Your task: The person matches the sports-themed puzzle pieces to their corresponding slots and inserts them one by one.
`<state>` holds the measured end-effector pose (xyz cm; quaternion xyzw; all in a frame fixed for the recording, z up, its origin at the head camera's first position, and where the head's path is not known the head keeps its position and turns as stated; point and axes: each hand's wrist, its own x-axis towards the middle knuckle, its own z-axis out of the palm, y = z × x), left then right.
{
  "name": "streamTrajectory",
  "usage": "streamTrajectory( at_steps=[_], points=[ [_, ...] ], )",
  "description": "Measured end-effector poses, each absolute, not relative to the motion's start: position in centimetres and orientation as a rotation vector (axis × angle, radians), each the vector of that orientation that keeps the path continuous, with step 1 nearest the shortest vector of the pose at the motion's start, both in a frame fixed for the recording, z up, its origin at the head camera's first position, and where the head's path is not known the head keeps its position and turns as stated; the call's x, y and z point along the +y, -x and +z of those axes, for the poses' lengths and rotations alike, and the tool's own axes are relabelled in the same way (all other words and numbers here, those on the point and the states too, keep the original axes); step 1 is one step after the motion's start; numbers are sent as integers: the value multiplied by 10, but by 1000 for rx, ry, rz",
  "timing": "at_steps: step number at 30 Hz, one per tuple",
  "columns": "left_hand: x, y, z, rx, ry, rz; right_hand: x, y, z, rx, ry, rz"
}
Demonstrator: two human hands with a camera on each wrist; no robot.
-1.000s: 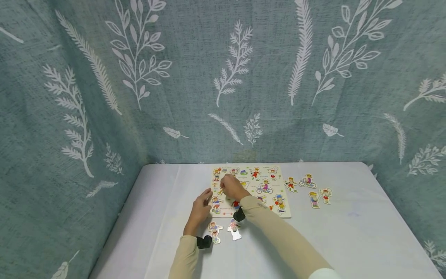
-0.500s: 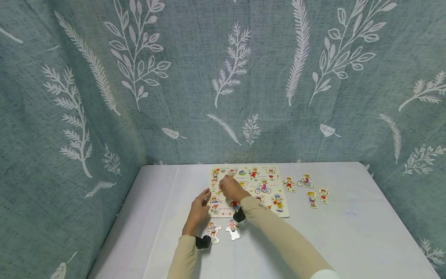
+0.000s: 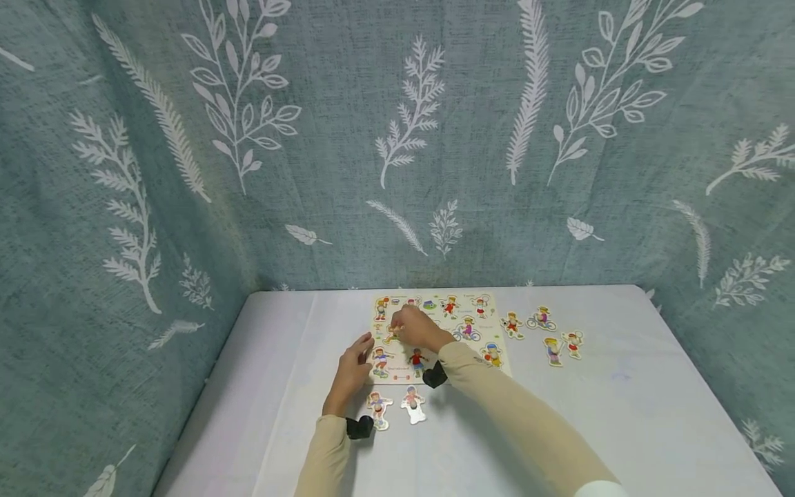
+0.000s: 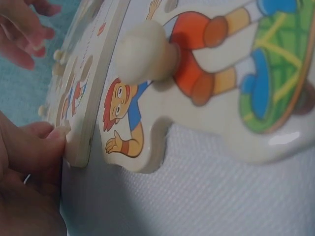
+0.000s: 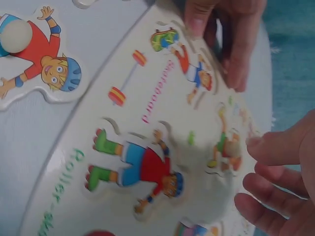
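A wooden peg puzzle board (image 3: 402,348) with printed sports figures lies on the table. My right hand (image 3: 422,328) is over its left part. In the right wrist view, this hand's thumb and fingers are apart and hold nothing, beside a small knobbed figure piece (image 5: 229,147) lying at its place in the board. My left hand (image 3: 350,373) rests along the board's left edge, its thumb touching the rim near the skateboarder recess (image 5: 194,71). Two loose pieces lie in front of the board: a skateboarder piece (image 3: 379,411) and a roller-skater piece (image 3: 413,405), both with knobs.
To the right of the board lie several more loose pieces, among them a footballer (image 3: 512,324), a cyclist (image 3: 542,319) and a tennis player (image 3: 573,344). The white-covered table (image 3: 621,428) backs onto a green leaf-patterned curtain (image 3: 348,138).
My right wrist and forearm have shifted slightly right, uncovering more of the roller-skater picture and the small figure at the left of the board. My left hand keeps its place at the edge.
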<state>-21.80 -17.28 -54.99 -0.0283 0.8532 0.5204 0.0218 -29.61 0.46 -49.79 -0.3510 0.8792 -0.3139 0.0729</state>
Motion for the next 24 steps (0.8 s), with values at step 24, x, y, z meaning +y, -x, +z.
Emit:
streamTrajectory(
  at_steps=[24],
  points=[
    [-171, 219, -551, 2622, 145, 1622, 34, 288, -459, 2592, 1191, -837]
  ],
)
